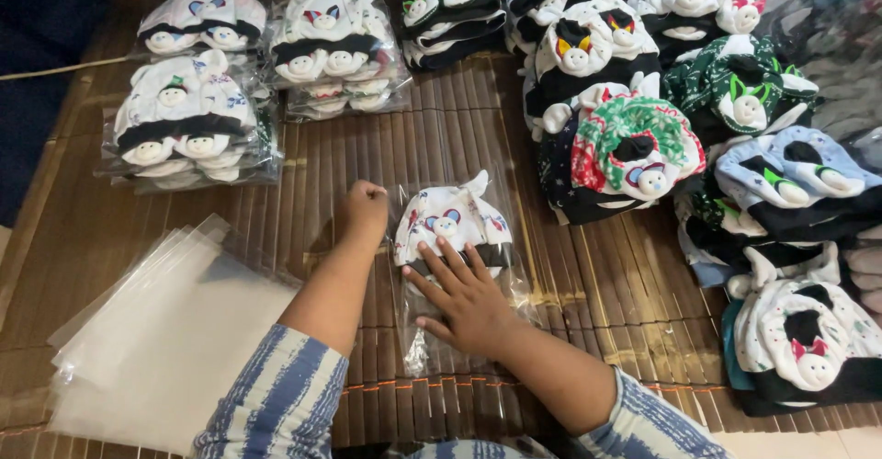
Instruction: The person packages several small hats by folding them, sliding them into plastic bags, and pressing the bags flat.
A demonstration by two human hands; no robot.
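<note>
- Hat (452,223), a small white baby one with a stitched animal face and a dark band, lies inside a clear plastic bag (459,330) in the middle of the bamboo mat (606,284); every place below is given from this hat.
- The right hand (466,300) lies flat and spread, fingers (434,275) on the hat's dark band, palm pressing the bag just below it; it grips nothing.
- The left hand (365,207) sits just left of the hat at the bag's upper left corner, curled into a loose fist; whether it pinches the plastic cannot be told.
- Both forearms come up from below the hat in blue and white striped sleeves (276,404).
- Done, as far as it shows: up and to the left of the hat, three bundles of bagged hats (188,128) lie side by side, and a fourth dark bundle (452,13) sits straight above.
- Left to do, by the look of it: to the right of the hat a large loose heap of unbagged hats (643,147) in white, green, red and blue runs from the far edge down to the near one.
- Below and left of the hat lies a stack of empty clear bags (165,340), fanned slightly and seemingly still deep.
- Judged from the heap against the bundles, the packing looks less than half finished, with this hat's bag not yet closed.
</note>
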